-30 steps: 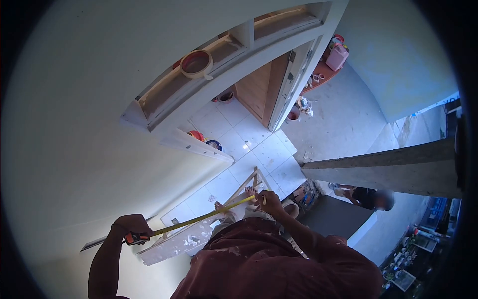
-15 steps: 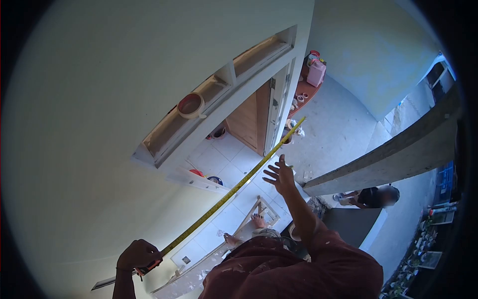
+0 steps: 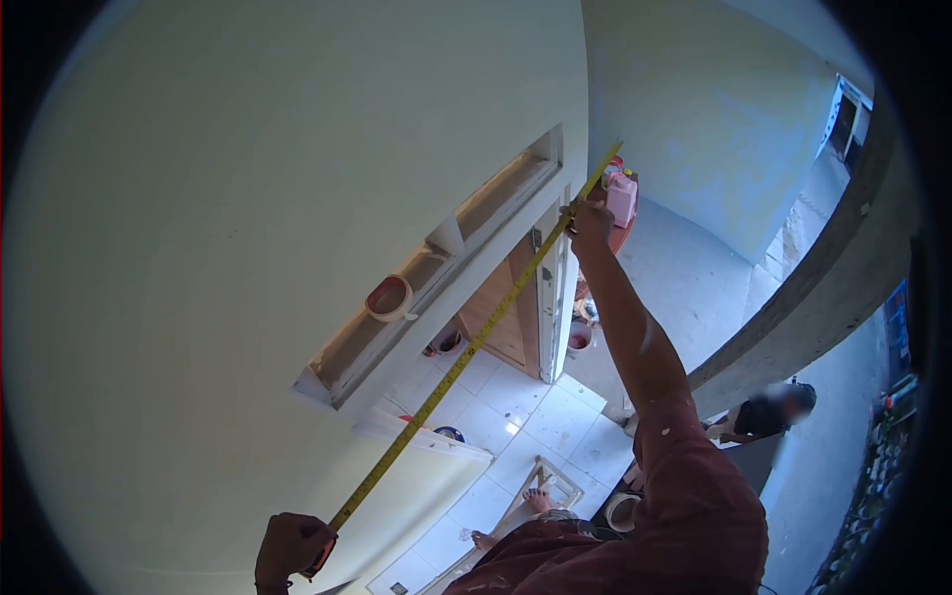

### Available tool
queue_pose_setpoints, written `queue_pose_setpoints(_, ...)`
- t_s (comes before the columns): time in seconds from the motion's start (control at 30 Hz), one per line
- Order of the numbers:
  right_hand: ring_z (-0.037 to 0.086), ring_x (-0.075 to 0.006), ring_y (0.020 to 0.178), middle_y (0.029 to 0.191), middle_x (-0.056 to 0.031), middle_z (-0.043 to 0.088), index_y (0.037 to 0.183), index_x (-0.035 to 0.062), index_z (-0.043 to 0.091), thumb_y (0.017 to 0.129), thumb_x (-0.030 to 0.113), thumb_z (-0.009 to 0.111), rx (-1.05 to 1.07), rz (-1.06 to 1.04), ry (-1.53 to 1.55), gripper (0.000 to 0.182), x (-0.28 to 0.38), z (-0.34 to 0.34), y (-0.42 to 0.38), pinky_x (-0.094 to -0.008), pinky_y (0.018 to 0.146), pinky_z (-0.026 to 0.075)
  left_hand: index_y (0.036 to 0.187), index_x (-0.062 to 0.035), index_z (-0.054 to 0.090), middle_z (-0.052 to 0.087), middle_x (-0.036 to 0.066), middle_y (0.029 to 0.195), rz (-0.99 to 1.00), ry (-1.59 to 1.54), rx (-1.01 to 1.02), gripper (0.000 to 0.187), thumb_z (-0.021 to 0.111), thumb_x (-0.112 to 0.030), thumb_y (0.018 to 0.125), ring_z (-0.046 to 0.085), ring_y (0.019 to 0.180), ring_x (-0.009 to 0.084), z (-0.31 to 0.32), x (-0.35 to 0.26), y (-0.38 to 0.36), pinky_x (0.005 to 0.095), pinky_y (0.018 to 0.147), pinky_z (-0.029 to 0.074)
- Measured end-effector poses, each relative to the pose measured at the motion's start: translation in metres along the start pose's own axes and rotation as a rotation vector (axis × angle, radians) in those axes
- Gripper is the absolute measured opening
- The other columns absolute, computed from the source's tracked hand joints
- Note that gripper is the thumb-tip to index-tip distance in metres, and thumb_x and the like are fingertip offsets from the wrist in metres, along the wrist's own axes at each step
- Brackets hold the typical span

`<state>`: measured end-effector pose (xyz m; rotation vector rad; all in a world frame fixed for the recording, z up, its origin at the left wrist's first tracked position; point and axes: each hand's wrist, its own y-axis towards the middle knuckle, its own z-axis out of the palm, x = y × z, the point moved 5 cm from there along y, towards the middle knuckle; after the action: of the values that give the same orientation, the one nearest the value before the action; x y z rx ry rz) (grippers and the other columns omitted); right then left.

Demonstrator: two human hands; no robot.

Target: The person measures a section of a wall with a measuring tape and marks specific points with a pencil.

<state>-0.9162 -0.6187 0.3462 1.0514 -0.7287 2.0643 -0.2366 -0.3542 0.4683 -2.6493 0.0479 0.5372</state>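
My left hand, low at the left, is closed around the orange and black case of a tape measure. Its yellow blade runs out diagonally, up and to the right, across the doorway. At the far end my right hand grips the blade near the door frame's upper corner. A short length of blade sticks out past those fingers. A roll of tape with a loose end rests on the ledge of the vent opening above the door.
Below are my bare feet by a wooden frame, above white floor tiles. A pink container stands on a red-brown table, with a bucket nearby. A person is at the right, beyond a concrete beam.
My right hand has reached up and forward and taken hold of the blade; before, it was open below it. The blade's free end now sits higher, and the view has shifted.
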Motion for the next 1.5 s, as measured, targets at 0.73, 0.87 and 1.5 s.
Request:
queue_pose_setpoints(0.73, 0.066, -0.0187, 0.063, 0.089, -0.0096, 0.071, 0.104, 0.0034, 0.064, 0.101, 0.017, 0.071, 0.13, 0.054, 0.008, 0.016, 0.058, 0.145, 0.148, -0.0346, 0.055, 0.054, 0.073, -0.0046, 0.077, 0.069, 0.01, 0.061, 0.073, 0.206, -0.662, 0.026, 0.074, -0.023, 0.092, 0.066, 0.053, 0.0275, -0.107, -0.121, 0.082, 0.0392, 0.059, 0.054)
queue_pose_setpoints(0.87, 0.064, -0.018, 0.059, 0.082, -0.0096, 0.069, 0.097, 0.0039, 0.064, 0.099, 0.015, 0.073, 0.109, -0.042, -0.003, 0.014, 0.054, 0.148, 0.149, -0.0328, 0.047, 0.05, 0.076, -0.0061, 0.078, 0.069, 0.011, 0.062, 0.045, 0.233, -0.675, 0.025, 0.073, -0.025, 0.092, 0.067, 0.056, 0.0306, -0.113, -0.117, 0.085, 0.0413, 0.061, 0.055)
queue_pose_setpoints(1.5, 0.062, -0.0203, 0.055, 0.075, -0.0108, 0.068, 0.103, -0.0045, 0.063, 0.108, 0.041, 0.055, 0.002, -0.254, -0.123, 0.047, 0.057, 0.138, 0.123, -0.0316, 0.048, 0.048, 0.087, -0.0097, 0.084, 0.073, 0.013, 0.069, -0.205, 0.32, -0.651, 0.021, 0.069, -0.025, 0.089, 0.072, 0.064, 0.033, -0.121, -0.116, 0.1, 0.0439, 0.069, 0.062)
